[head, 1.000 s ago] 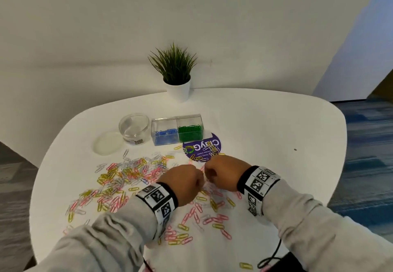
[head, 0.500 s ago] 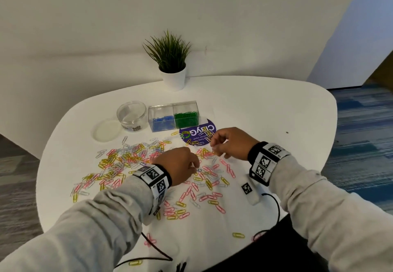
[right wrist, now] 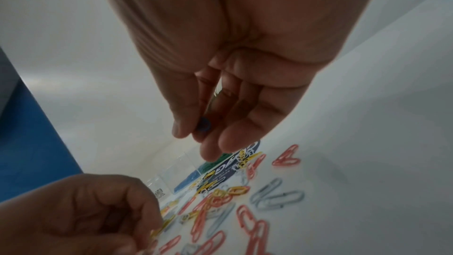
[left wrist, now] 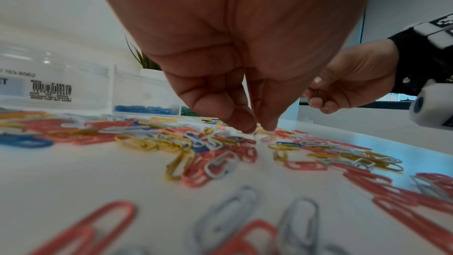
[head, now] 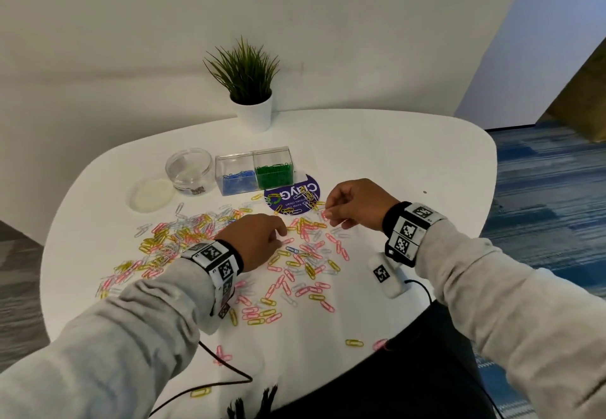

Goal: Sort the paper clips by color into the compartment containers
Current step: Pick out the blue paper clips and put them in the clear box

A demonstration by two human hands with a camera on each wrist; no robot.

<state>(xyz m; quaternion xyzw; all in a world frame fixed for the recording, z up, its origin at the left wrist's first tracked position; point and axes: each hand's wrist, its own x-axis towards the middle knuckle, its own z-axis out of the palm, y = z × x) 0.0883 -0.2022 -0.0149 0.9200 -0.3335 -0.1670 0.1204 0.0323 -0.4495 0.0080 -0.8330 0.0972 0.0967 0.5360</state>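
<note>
Blue clip sits pinched in the right hand, whose grip is narrow around it, and the blue compartment lies ahead and to its left, just past the purple sticker reading "CLAYGO". The left hand is nearer the pile, fingertips curled down onto it; whether they hold a clip I cannot tell.

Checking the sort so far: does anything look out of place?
One blue paper clip still lies among the pink, yellow and white clips, though the blue compartment already holds the others. Some yellow clips lie on the purple sticker.
</note>
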